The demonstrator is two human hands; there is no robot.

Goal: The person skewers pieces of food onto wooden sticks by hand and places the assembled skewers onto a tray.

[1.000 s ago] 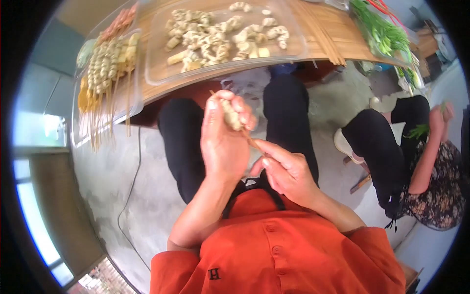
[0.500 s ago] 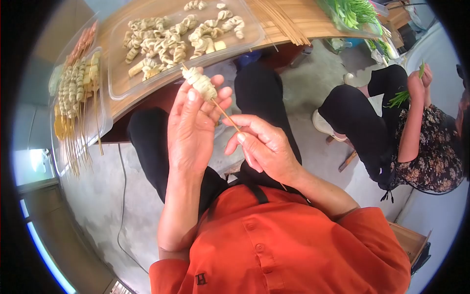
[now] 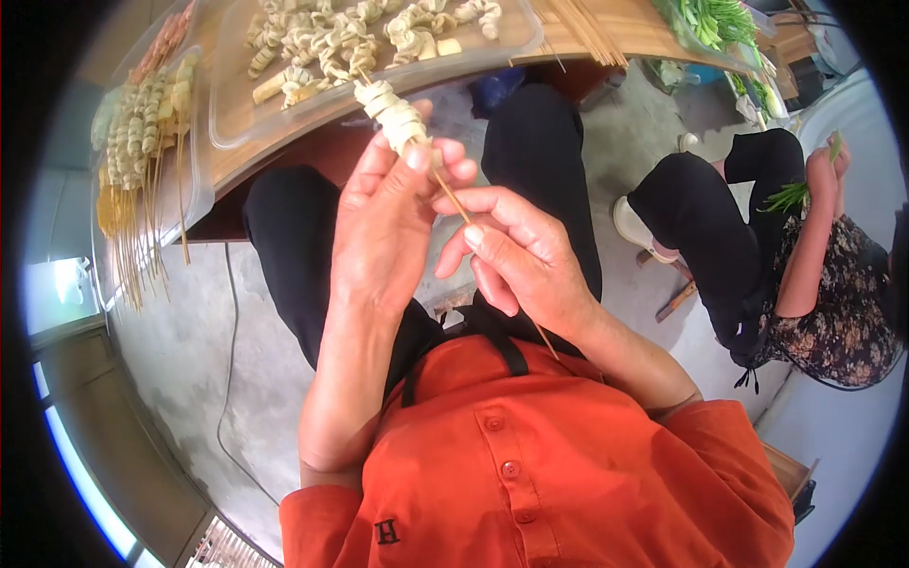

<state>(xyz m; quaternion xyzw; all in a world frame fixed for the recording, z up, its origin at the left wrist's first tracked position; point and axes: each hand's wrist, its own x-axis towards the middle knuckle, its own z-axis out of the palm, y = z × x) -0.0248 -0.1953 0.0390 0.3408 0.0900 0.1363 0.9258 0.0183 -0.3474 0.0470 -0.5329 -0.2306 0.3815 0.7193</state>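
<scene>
A pale, coiled food piece point(image 3: 391, 111) is threaded near the tip of a thin wooden skewer point(image 3: 456, 203). My left hand point(image 3: 386, 222) pinches the lower end of the food between thumb and fingers. Lower down, my right hand point(image 3: 521, 248) grips the skewer's shaft between thumb and index finger. The skewer's tail passes behind the right hand and shows again below it. Beyond my hands, more pale coiled pieces point(image 3: 346, 43) lie in a clear plastic tray point(image 3: 223, 140) on the wooden table.
Finished skewers point(image 3: 133, 142) lie in another clear tray at the left, sticks overhanging. Bare skewers point(image 3: 585, 30) and a container of green vegetables point(image 3: 715, 24) are on the table point(image 3: 227, 189). At the right, a seated person point(image 3: 833, 284) holds greens. A cable point(image 3: 227, 379) runs along the floor.
My left thumb and fingers have closed in around the food's lower end, where the palm was more open before. The view has shifted, so the table sits higher.
</scene>
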